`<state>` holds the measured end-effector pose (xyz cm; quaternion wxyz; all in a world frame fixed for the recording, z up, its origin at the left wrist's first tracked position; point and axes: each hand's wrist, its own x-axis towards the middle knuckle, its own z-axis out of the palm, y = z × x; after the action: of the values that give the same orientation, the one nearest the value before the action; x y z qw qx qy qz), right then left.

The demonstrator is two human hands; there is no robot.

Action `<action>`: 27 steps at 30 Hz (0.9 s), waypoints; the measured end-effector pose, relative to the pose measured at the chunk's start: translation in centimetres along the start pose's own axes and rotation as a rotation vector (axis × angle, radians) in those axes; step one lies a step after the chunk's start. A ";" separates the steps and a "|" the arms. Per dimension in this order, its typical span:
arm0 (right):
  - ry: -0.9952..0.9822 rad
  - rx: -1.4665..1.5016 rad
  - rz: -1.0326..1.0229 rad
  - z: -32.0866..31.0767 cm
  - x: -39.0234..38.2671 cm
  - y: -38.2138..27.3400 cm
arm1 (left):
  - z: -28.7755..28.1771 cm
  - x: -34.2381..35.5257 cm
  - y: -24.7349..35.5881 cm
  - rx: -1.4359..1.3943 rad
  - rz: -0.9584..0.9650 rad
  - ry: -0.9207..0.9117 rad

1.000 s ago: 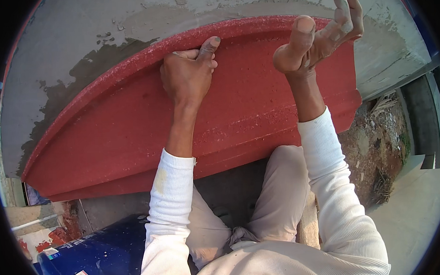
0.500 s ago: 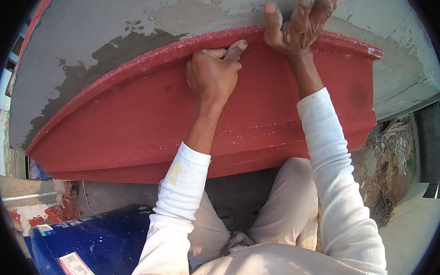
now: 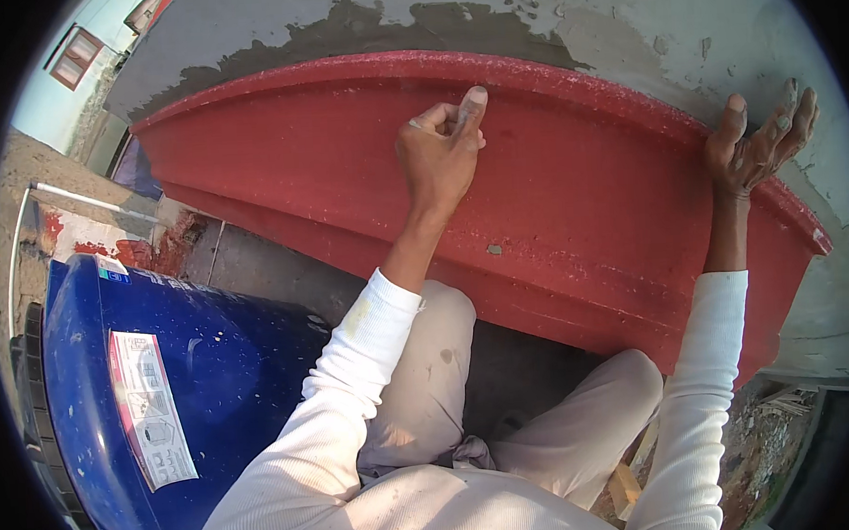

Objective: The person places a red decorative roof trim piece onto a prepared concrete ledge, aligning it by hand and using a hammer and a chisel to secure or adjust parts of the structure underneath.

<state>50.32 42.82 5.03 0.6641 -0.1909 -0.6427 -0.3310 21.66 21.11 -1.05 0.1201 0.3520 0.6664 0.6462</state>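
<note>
A long red moulded panel (image 3: 572, 183) with a raised, curved rim lies across the view against a grey plastered surface (image 3: 613, 29). My left hand (image 3: 443, 155) is in front of the panel, just below the rim, with its fingers curled in and its thumb up. Grey smears mark the thumb; whatever the curled fingers may hold is hidden. Over at the panel's right end, my right hand (image 3: 756, 151) is open, its heel at the rim and its spread fingers reaching over the plaster. A small grey blob (image 3: 494, 250) sticks to the panel's face.
A large blue plastic tank (image 3: 230, 368) with a label stands at my left. My bent knees (image 3: 445, 311) are below the panel. A white pipe (image 3: 95, 201) and a pale building with a window (image 3: 74, 58) show at the far left. Debris (image 3: 763, 430) lies at lower right.
The view has turned, showing more of the blue tank and the building. My right hand has slid rightward along the rim toward the panel's end. My left hand remains near the rim, fingers curled.
</note>
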 end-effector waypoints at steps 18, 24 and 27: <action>-0.003 -0.077 -0.102 0.4 0.3 0.2 | -2.8 4.9 -1.6 0.085 0.089 0.152; -0.009 0.002 -0.243 1.8 0.3 1.1 | -2.5 4.5 -0.7 0.120 0.047 0.179; -0.045 -0.114 -0.168 1.3 -0.5 1.7 | -2.6 4.4 -1.4 0.124 0.086 0.196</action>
<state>50.59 44.99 4.97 0.6074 -0.1809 -0.6514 -0.4172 16.44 21.92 -0.74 0.0043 0.3222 0.6980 0.6395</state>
